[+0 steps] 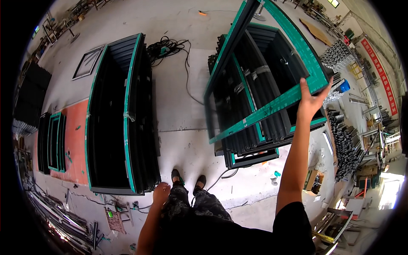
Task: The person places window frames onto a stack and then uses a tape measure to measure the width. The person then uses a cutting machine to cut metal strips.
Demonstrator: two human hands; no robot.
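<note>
My right arm reaches up and forward, and my right hand [312, 101] grips the near right corner of a tilted window frame [272, 109]. The frame is dark, with green film on its face. It leans over a stack of similar dark frames [246, 144], which partly shows through its opening. My left hand [160, 193] hangs low beside my leg, fingers loosely curled with nothing visible in them. It is nearest the lower right corner of another upright stack of dark frames [127, 127] with green edges; whether it touches them I cannot tell.
A coiled black cable [165, 50] lies between the stacks, its end trailing toward my feet. Smaller frames [54, 142] stand on a reddish board [76, 140] at left. Metal profiles [348, 148] are piled at right near a cardboard box [313, 182]. A small stool [115, 219] stands lower left.
</note>
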